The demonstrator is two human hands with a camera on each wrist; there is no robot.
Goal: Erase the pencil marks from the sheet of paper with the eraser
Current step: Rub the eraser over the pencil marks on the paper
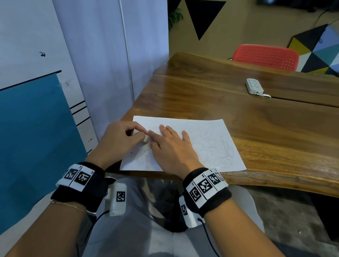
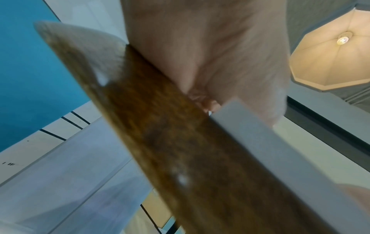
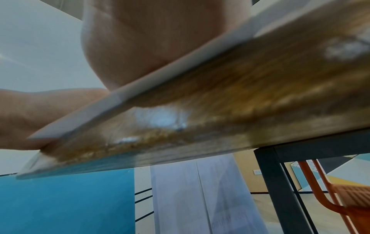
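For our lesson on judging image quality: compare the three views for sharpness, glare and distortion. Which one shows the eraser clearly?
Head view: sharp and evenly lit, straight edges bowed by the wide lens; the eraser shows in the left hand. Left wrist view: blurred table edge, bright ceiling lamp. Right wrist view: blurred wood with glare patches; the eraser is hidden in both.

The wooden tabletop has a glossy grain and a wavy near edge, with a seam running across its far part. A white sheet of paper lies flat at the near left corner, faint scribbles across it and dark crumbs near its front edge. A white power strip sits well apart, farther back by the seam.
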